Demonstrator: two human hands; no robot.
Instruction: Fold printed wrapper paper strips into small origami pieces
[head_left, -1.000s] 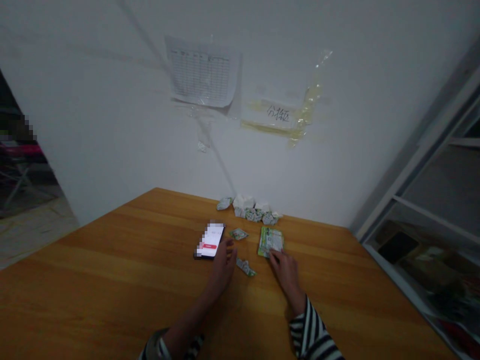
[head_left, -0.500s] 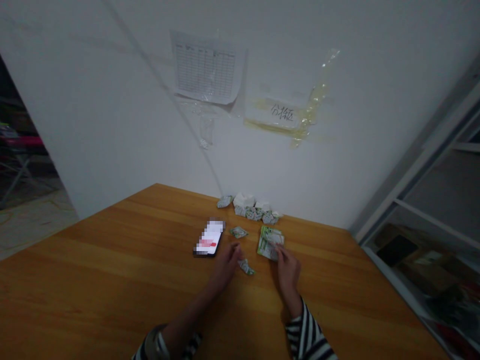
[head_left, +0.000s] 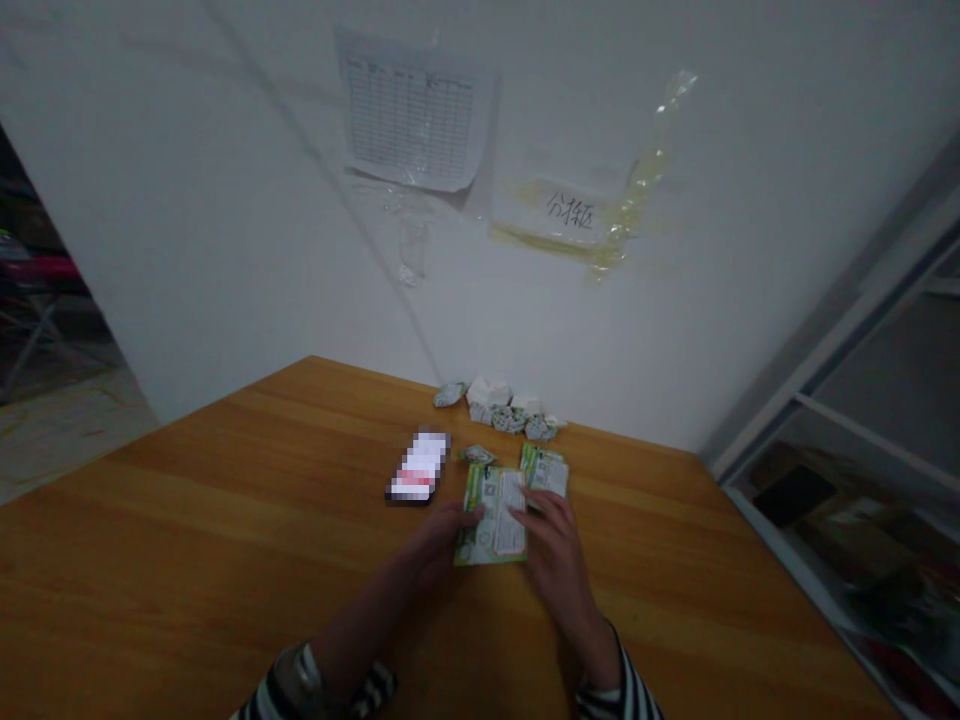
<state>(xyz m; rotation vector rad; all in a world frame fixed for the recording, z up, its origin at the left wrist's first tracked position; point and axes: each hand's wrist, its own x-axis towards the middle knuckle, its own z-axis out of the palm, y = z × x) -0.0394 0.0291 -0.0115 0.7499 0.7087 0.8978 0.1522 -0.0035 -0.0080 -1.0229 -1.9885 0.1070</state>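
Observation:
A green-and-white printed paper sheet (head_left: 493, 525) is held up between my hands, over the middle of the table. My left hand (head_left: 439, 540) pinches its left edge, thumb on the printed face. At the right edge is my right hand (head_left: 556, 545), its fingers over the paper and its thumb hidden. Just behind lies a small stack of similar sheets (head_left: 551, 472), partly covered by my right fingers. One small folded paper piece (head_left: 478, 455) rests beyond the sheet's top edge.
A phone (head_left: 420, 468) with a lit, blurred screen lies left of my hands on the wooden table (head_left: 247, 500). Several folded paper pieces (head_left: 510, 418) line the wall side. Papers are taped to the wall (head_left: 300, 250). A shelf with boxes (head_left: 817, 510) stands right.
A sheet from the stack has come left and toward me, and both hands are now on it. The small folded piece by my left hand is no longer visible.

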